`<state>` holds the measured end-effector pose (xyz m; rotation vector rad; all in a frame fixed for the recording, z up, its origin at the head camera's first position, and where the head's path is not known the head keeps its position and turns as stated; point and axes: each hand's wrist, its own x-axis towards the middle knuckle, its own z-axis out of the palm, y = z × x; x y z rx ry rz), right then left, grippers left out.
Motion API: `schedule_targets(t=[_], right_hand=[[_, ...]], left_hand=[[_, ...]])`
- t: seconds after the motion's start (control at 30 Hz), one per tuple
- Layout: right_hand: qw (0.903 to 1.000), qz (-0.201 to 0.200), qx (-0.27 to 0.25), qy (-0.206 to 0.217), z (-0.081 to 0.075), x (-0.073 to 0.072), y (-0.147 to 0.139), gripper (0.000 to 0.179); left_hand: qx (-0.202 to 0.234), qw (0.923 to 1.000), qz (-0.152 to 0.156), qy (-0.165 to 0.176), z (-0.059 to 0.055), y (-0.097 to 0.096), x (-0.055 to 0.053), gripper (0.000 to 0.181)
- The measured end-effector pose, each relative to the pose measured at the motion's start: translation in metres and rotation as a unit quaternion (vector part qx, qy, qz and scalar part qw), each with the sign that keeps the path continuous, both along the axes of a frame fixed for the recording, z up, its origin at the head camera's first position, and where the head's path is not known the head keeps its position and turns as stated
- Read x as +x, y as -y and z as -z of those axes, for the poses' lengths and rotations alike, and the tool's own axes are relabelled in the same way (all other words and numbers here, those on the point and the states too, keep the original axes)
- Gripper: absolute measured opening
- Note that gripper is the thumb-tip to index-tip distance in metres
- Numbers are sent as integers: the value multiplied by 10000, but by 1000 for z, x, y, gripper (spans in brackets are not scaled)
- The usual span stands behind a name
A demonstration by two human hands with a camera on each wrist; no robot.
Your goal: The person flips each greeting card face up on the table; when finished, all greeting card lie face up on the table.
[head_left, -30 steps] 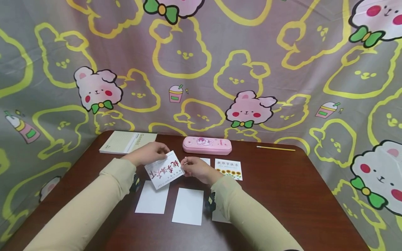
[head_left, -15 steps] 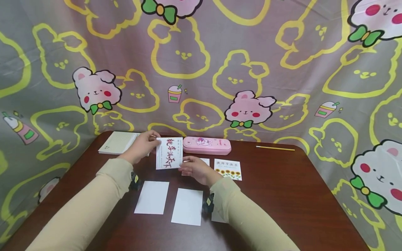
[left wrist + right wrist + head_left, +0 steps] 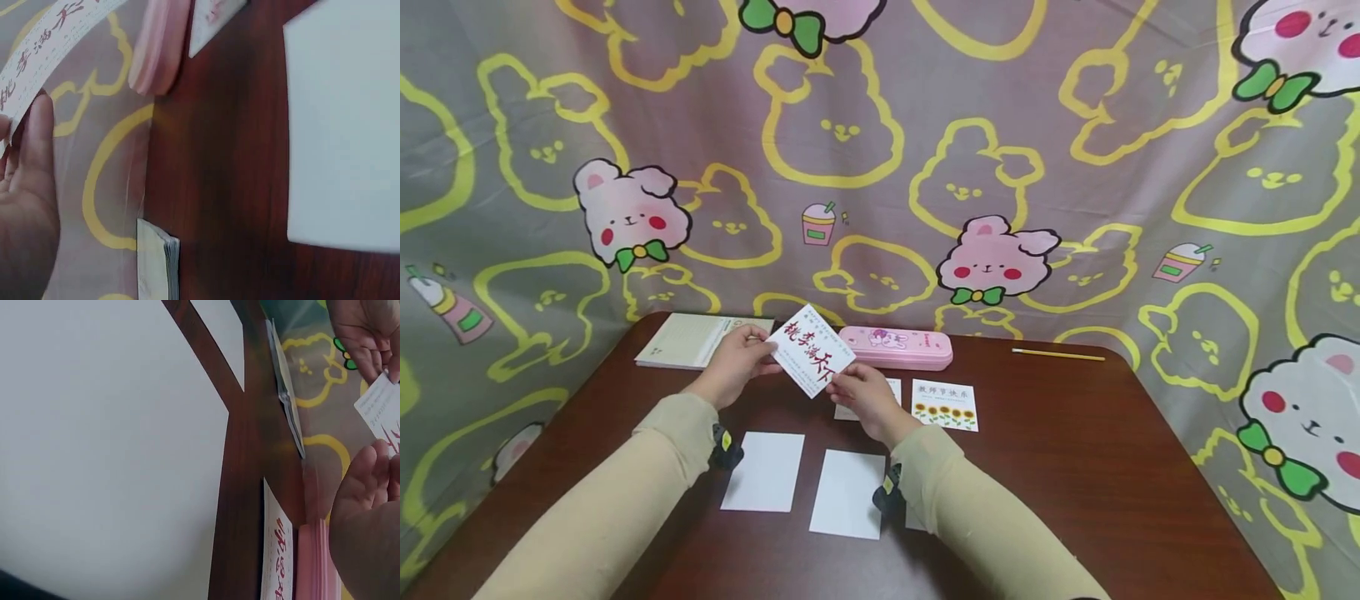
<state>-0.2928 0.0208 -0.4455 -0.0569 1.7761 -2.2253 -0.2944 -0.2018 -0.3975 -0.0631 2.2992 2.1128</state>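
A white card (image 3: pixel 808 350) with red Chinese characters is held up off the table, tilted like a diamond. My left hand (image 3: pixel 733 364) pinches its left corner between thumb and fingers. At the lower right corner, my right hand (image 3: pixel 872 402) pinches it too. The left wrist view shows the card (image 3: pixel 53 40) bending slightly above my left hand (image 3: pixel 28 206). Below my arms lie a blank white card (image 3: pixel 763 472) and a second blank card (image 3: pixel 847 493). A third blank card (image 3: pixel 915 518) is mostly hidden by the right sleeve.
At the back of the table stand a cream notebook (image 3: pixel 681 340), a pink pencil case (image 3: pixel 895 347) and a yellow pencil (image 3: pixel 1060 355). A sunflower card (image 3: pixel 945 406) lies right of my right hand. Another red-lettered card (image 3: pixel 278 550) is partly covered by that hand in the head view.
The card has been turned from sideways writing to a tilted, nearly readable angle and raised. My right hand has gone from relaxed fingers at its edge to pinching its lower right corner.
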Motion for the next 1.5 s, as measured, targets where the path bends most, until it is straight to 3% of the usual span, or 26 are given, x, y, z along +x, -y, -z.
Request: schedule_targets(t=[0.13, 0.23, 0.37, 0.57, 0.67, 0.87, 1.03, 1.2, 1.37, 1.43, 1.5], right_hand=[[9990, 50, 428, -80, 3, -3, 0, 7], [9969, -18, 760, -187, 7, -5, 0, 9], [9943, -239, 1003, -270, 9, -6, 0, 10], [9890, -543, 1327, -372, 4, -3, 3, 9], [9885, -500, 1402, -279, 3, -2, 6, 7], [9858, -22, 1678, -82, 7, -3, 13, 5], [9850, 167, 1715, 21, 8, -4, 16, 19], [9864, 29, 1643, 108, 7, -3, 16, 26], [9898, -389, 1323, 357, 6, -1, 18, 31], [9893, -528, 1300, 397, 5, -1, 20, 32], [9869, -654, 1429, 361, 4, 0, 21, 32]], left_hand=[[-866, 9959, 7, -255, 8, 6, -1, 31], [-1608, 9859, 84, -460, 12, 11, -2, 36], [-2135, 9754, 194, -514, 17, 14, 0, 36], [-2515, 9655, 95, -663, 19, 17, 1, 36], [-2713, 9603, 41, -646, 20, 17, 1, 36], [-3042, 9523, 165, -194, 25, 14, 1, 41], [-3327, 9422, 356, 167, 29, 17, 3, 45], [-3416, 9381, 412, 401, 32, 21, 3, 47], [-3462, 9350, 528, 555, 33, 18, 7, 44], [-3658, 9273, 628, 485, 33, 16, 8, 40], [-3996, 9130, 761, 303, 34, 14, 9, 37]])
